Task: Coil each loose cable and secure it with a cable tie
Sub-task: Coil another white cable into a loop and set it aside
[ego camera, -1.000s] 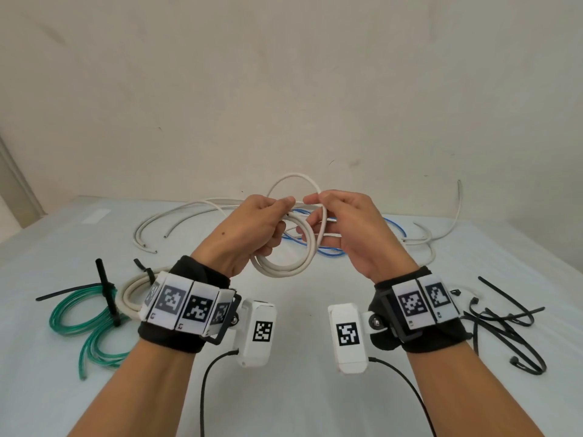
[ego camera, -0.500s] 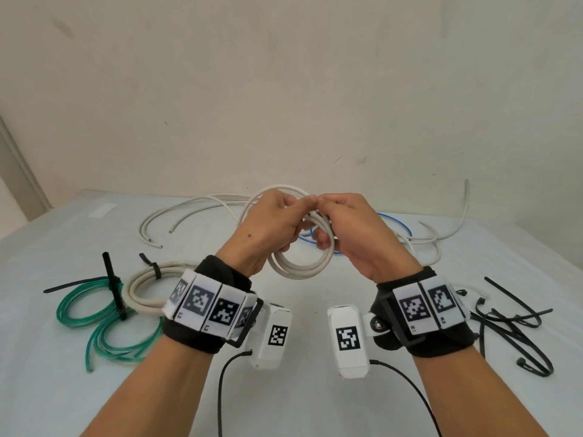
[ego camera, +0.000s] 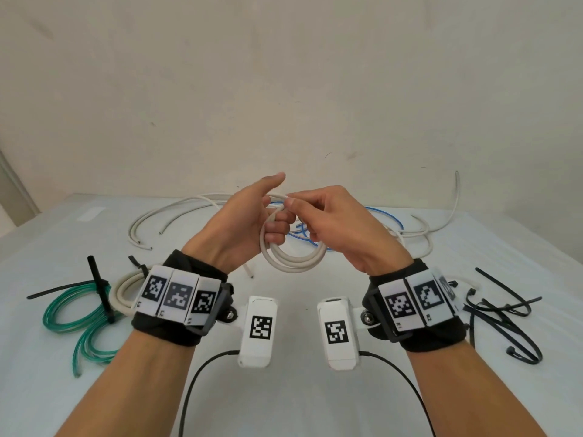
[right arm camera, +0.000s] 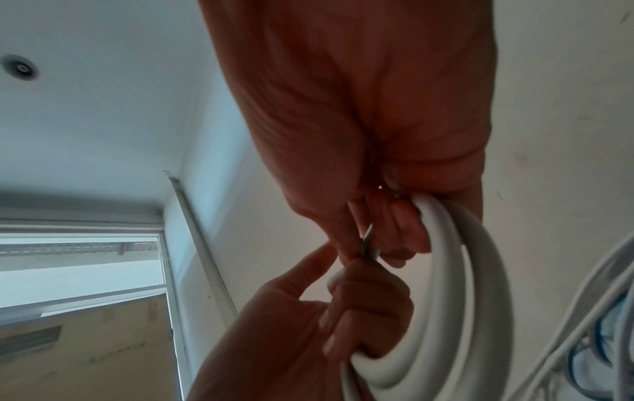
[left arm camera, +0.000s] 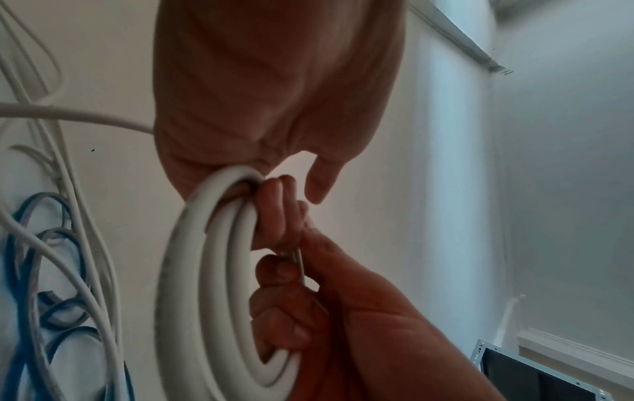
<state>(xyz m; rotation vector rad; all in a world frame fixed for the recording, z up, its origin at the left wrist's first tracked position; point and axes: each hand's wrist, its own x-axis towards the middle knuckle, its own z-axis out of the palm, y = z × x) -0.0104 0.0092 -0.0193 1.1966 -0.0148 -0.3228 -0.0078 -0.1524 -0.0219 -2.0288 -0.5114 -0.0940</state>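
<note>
I hold a white cable (ego camera: 293, 263) wound into a small coil in the air above the table. The lower fingers of my left hand (ego camera: 252, 222) curl through the coil, and its thumb and forefinger point up and free. My right hand (ego camera: 321, 216) pinches the cable's end (ego camera: 279, 197) at the top of the coil. In the left wrist view the coil (left arm camera: 205, 271) hangs from both sets of curled fingers. The right wrist view shows the coil (right arm camera: 480, 271) and the thin end between the fingers. Black cable ties (ego camera: 504, 316) lie on the table at the right.
A green coil (ego camera: 79, 313) with a black tie lies at the left. Beside it is a beige tied coil (ego camera: 126, 291), partly behind my left wrist. Loose white cables (ego camera: 176, 209) and a blue cable (ego camera: 388, 216) sprawl at the back, near the wall.
The loop that stood above my hands has been drawn into the coil. My left thumb and forefinger have lifted off, and my right hand now pinches the end at the top.
</note>
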